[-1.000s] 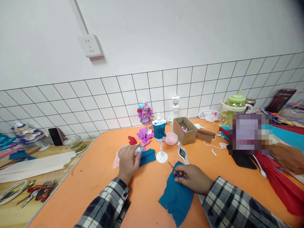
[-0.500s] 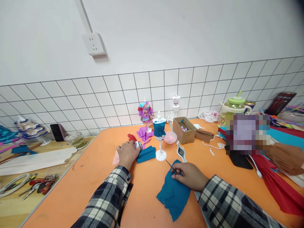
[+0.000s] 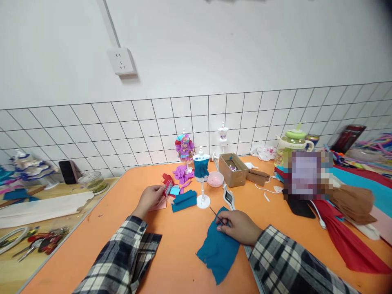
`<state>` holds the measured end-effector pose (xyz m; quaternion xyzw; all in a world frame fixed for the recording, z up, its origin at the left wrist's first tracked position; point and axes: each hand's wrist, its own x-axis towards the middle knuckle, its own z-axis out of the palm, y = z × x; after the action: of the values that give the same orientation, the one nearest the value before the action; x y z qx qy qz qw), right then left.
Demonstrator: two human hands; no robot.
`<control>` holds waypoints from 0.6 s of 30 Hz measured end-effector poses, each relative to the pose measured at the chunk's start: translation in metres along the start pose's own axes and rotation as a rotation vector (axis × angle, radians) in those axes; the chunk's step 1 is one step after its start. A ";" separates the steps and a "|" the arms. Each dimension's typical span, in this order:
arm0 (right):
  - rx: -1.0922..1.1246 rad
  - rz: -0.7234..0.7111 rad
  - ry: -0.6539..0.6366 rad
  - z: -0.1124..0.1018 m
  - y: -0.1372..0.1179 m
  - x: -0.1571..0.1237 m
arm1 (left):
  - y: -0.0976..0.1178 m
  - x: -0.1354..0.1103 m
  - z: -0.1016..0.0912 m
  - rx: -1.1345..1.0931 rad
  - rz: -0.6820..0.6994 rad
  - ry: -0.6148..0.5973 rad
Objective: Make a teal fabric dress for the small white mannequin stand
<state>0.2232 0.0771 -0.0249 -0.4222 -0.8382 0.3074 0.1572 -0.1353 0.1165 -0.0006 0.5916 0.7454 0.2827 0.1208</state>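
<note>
My left hand [image 3: 150, 198] is lifted a little off the orange table [image 3: 122, 228] and its fingers are closed on a small red and white object [image 3: 168, 188]. A folded teal cloth [image 3: 184, 201] lies just to its right. My right hand [image 3: 240, 226] rests on a larger teal cloth piece [image 3: 218, 248] and pinches a thin dark tool [image 3: 215, 214] whose tip points up and left. A small white mannequin stand in a teal garment [image 3: 201, 170] stands between the hands, farther back.
Behind stand a dressed purple mannequin [image 3: 184, 148], a bare white one [image 3: 223, 134], a pink dish [image 3: 215, 179] and a cardboard box [image 3: 234, 169]. Red, teal and brown fabric [image 3: 352, 228] is piled at the right. Scissors and pliers [image 3: 36, 246] lie on the wooden bench at the left.
My left hand has pulled back to the left, away from the folded teal cloth, lifting the small red and white object. My right hand has stayed on the large teal cloth.
</note>
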 end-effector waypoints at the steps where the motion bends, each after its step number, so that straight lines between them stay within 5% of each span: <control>1: -0.002 0.000 0.001 0.000 0.000 0.000 | 0.000 -0.002 0.001 -0.008 0.020 -0.011; 8: -0.004 0.010 -0.011 -0.003 -0.002 0.000 | 0.027 -0.024 0.004 0.086 0.210 -0.013; 14: -0.017 0.016 -0.018 -0.005 -0.004 -0.002 | 0.043 -0.038 0.006 0.358 0.535 -0.002; 18: -0.020 0.005 -0.020 -0.006 -0.005 -0.003 | 0.038 -0.038 0.018 0.448 0.461 0.050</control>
<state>0.2250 0.0753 -0.0175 -0.4227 -0.8417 0.3037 0.1438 -0.0849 0.0906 0.0006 0.7495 0.6382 0.1458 -0.0980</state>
